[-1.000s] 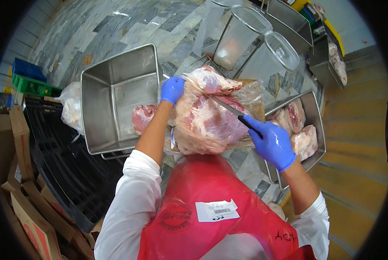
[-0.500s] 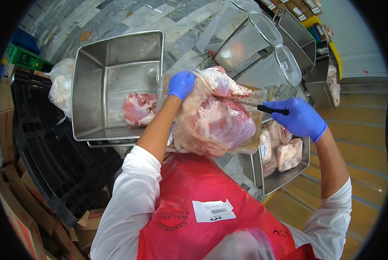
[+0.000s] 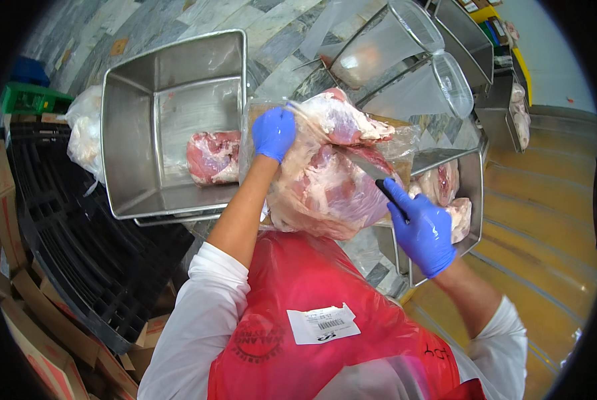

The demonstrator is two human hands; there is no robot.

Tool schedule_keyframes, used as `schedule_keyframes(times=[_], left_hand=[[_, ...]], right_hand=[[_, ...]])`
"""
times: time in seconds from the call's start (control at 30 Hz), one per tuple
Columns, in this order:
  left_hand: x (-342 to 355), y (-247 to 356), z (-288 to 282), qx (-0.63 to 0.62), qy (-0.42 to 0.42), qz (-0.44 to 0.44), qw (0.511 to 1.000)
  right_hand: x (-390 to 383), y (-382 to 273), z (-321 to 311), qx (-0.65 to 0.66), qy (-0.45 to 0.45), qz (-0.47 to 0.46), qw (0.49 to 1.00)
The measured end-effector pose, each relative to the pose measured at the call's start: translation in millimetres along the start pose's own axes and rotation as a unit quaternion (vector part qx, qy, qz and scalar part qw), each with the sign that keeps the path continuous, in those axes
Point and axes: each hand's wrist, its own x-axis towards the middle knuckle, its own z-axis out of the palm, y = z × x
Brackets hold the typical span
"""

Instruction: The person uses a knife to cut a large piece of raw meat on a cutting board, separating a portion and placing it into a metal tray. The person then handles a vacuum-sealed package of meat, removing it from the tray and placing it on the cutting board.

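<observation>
Head cam, looking down: the left hand [image 3: 274,133] is balled up tight at the upper left edge of the big cut of meat [image 3: 332,190], gripping its pale flap. The right hand [image 3: 420,230] is wrapped around the black handle of a knife [image 3: 366,167], index finger laid along it, blade against the meat's upper right side. That meat sits mid-frame on a plastic-covered board [image 3: 402,130], right in front of the red apron [image 3: 312,280].

It's pretty crowded around there. A steel tub [image 3: 128,87] on the left has a smaller piece of meat [image 3: 212,159] in it, and the left forearm blocks its near corner. Further left there's a black pallet [image 3: 102,247], a clear bag [image 3: 85,137] and cardboard boxes [image 3: 48,353]. The right hand partly hides another steel tub [image 3: 475,227] holding more cuts [image 3: 448,180]. Clear-lined bins [image 3: 405,90] stand just beyond the board.
</observation>
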Motion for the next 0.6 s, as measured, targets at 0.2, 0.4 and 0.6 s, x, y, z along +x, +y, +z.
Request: schedule_keyframes(times=[0.2,0.4,0.6], left_hand=[[13,-1,7,0.105,-0.035,0.050,0.993],[16,12,5,0.077,-0.042,-0.012,0.996],[22,2,9,0.103,-0.049,-0.009,0.993]], right_hand=[[-42,-11,53,0.021,0.067,0.065,0.995],[-64,-6,101,0.037,0.151,0.083,0.984],[-71,-8,130,0.043,0.181,0.097,0.978]])
